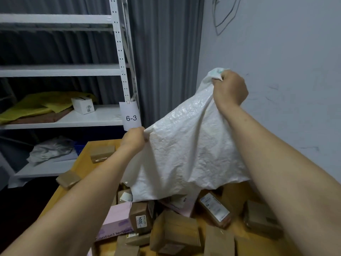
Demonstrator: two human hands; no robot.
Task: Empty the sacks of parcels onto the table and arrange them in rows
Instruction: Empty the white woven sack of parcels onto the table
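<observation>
**Inspector:** Grey curtains hang behind a white shelf unit (118, 52) at left, and a pale wall (276, 71) closes the right side. A tag marked "6-3" (131, 115) hangs from the shelf upright. Report the work surface.

**Assistant:** Wooden table (83, 154), yellow-brown top. Its left edge runs beside the shelving.

**Inspector:** The sack?

**Assistant:** One white woven sack (188, 154), held upside down above the table, mouth facing down. Its lower edge hangs over a heap of parcels (175, 228).

**Inspector:** Hands?

**Assistant:** Left hand (133, 141) is closed, pinching the sack's left corner. Right hand (230, 87) is raised higher, fist clenched round the bunched right corner. Both forearms are bare.

**Inspector:** Condition of the parcels?

**Assistant:** Mostly brown cardboard boxes, piled loosely and tilted, no rows formed. One box bears a label reading "3004" (141, 221). A long pink box (118, 222) lies at the heap's left. Two brown boxes sit apart, one at the far left (102, 153) of the table, one at its left edge (68, 179).

**Inspector:** Shelf contents?

**Assistant:** Yellow bags (33, 106) and a small white box (83, 105) on the middle shelf; a crumpled grey bag (51, 150) on the lower one.
</observation>
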